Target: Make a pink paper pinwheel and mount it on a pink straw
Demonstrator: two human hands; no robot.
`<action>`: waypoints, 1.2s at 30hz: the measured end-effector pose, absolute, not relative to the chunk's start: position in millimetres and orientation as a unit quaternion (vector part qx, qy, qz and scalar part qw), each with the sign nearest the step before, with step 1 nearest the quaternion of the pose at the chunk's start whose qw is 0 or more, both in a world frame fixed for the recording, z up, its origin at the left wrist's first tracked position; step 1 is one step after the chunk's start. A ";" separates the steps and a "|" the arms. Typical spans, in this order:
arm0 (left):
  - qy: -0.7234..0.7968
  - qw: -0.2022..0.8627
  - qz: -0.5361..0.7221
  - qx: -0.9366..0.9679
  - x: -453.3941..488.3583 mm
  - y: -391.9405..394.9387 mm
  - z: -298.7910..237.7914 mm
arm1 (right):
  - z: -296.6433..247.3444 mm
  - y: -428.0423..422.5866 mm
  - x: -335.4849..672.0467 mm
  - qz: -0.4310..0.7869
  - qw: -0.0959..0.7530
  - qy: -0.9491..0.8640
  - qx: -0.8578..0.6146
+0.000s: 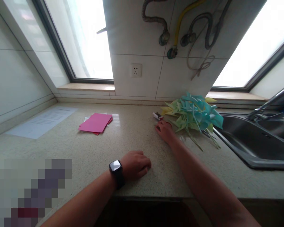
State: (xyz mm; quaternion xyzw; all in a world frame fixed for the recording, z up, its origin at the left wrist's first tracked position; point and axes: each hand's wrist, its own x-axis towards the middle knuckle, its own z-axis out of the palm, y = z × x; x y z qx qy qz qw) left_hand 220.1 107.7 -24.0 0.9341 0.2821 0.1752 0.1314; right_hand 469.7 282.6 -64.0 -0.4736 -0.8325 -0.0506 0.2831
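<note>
My left hand (137,164) rests on the speckled counter (130,135) near its front edge, fingers curled in with nothing visible in them; a black smartwatch (115,166) is on that wrist. Further back, my right hand (165,130) reaches over the counter with its fingers slightly bent and apart. Just beyond its fingertips lies a small white and dark box-like object (158,116), too small to name. To the right of this hand lies a bunch of folded paper flowers (196,112) in teal, pale green and yellow, with thin green stems.
Pink paper sheets (96,123) lie stacked at the left, and a printed white sheet (42,121) lies beyond them by the wall. A steel sink (241,151) with a faucet (262,107) is at the right. The wall bears a socket (136,70) and a yellow hose (180,23).
</note>
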 end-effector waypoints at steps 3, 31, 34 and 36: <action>0.283 0.135 0.186 0.931 219.7 107.2 -24.9 | -65.7 285.4 468.0 -0.056 0.295 -0.831 -0.467; 0.853 -0.105 0.226 0.458 23.1 225.6 -42.8 | -55.1 280.1 509.8 -0.054 0.275 -0.808 -0.518; 0.865 -0.088 0.207 0.449 9.9 228.9 -38.4 | -53.2 278.4 508.4 -0.084 0.305 -0.788 -0.528; 0.875 -0.062 0.194 0.440 -0.7 230.4 -32.3 | -52.4 277.9 507.5 -0.100 0.320 -0.781 -0.527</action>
